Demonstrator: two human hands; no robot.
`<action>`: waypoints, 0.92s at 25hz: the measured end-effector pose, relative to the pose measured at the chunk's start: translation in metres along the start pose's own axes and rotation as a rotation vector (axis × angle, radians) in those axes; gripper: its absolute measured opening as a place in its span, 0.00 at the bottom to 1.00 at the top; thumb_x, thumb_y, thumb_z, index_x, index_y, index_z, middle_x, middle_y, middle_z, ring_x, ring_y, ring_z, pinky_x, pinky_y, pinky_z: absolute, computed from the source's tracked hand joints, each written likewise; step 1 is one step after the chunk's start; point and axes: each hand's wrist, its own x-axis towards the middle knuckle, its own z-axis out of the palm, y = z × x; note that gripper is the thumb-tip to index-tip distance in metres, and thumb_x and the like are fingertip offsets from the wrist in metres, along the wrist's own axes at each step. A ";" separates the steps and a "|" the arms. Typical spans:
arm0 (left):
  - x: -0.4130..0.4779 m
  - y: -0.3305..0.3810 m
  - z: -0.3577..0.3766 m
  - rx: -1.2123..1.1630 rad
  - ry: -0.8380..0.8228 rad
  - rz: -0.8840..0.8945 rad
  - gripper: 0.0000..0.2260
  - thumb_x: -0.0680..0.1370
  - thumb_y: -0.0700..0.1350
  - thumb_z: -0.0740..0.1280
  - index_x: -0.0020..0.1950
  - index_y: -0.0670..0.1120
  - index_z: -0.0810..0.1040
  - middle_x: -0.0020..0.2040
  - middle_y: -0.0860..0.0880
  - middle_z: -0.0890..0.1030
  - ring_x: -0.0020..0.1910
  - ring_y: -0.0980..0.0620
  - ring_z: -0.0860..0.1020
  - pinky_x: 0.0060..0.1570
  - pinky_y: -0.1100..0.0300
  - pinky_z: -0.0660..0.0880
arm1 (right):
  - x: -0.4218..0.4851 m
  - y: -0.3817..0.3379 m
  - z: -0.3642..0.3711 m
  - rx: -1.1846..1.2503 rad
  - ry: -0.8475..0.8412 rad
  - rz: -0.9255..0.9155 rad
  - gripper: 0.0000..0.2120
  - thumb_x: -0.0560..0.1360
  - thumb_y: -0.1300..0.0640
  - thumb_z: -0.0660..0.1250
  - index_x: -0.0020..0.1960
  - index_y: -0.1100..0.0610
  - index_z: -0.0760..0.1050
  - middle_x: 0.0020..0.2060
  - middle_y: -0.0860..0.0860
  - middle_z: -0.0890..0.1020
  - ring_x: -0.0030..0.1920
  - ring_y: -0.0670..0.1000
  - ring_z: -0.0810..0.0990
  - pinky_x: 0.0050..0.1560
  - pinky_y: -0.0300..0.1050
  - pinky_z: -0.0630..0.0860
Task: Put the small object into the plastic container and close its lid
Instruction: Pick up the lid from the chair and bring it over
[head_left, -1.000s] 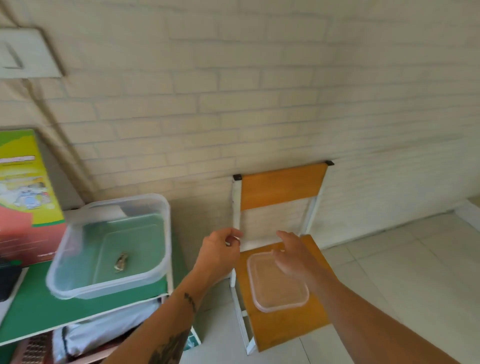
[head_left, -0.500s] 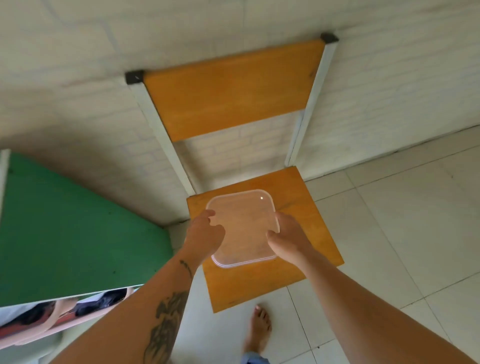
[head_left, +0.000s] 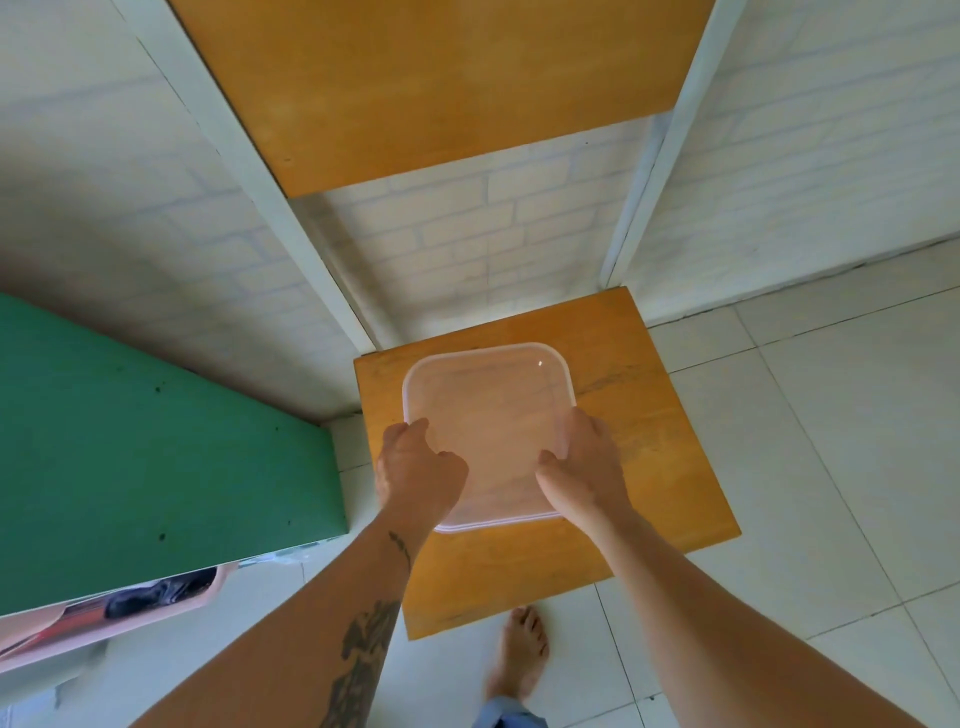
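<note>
From the head view we see a clear, see-through plastic lid (head_left: 485, 415), square with round corners, lying on the orange chair seat (head_left: 660, 447). Our left hand (head_left: 415, 475) and right hand (head_left: 587, 467) each have a curled grip on its near edges (one on each side).

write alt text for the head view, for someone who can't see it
Both hands, left and right, grip the side edges of a clear plastic lid lying on a wooden chair seat. A green table stands to the left, a bare foot on the tiled floor below.
</note>
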 end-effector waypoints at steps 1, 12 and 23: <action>0.001 -0.001 0.000 -0.028 0.000 -0.007 0.29 0.74 0.39 0.62 0.76 0.49 0.67 0.74 0.51 0.65 0.69 0.46 0.69 0.62 0.53 0.72 | 0.001 0.001 0.001 0.009 0.008 0.004 0.18 0.71 0.56 0.65 0.60 0.53 0.67 0.58 0.50 0.70 0.55 0.55 0.74 0.52 0.54 0.78; -0.036 -0.007 -0.046 -0.263 0.029 0.099 0.25 0.74 0.40 0.63 0.71 0.53 0.72 0.70 0.50 0.70 0.64 0.46 0.72 0.61 0.46 0.75 | -0.055 -0.018 -0.024 0.105 0.128 0.004 0.23 0.72 0.51 0.65 0.66 0.47 0.69 0.60 0.49 0.71 0.57 0.54 0.75 0.53 0.53 0.79; -0.165 0.044 -0.278 -0.319 0.456 0.569 0.20 0.78 0.40 0.62 0.71 0.47 0.74 0.64 0.51 0.75 0.60 0.45 0.74 0.63 0.47 0.72 | -0.225 -0.193 -0.110 0.196 0.424 -0.315 0.27 0.77 0.49 0.63 0.74 0.51 0.65 0.67 0.50 0.70 0.66 0.53 0.72 0.64 0.55 0.73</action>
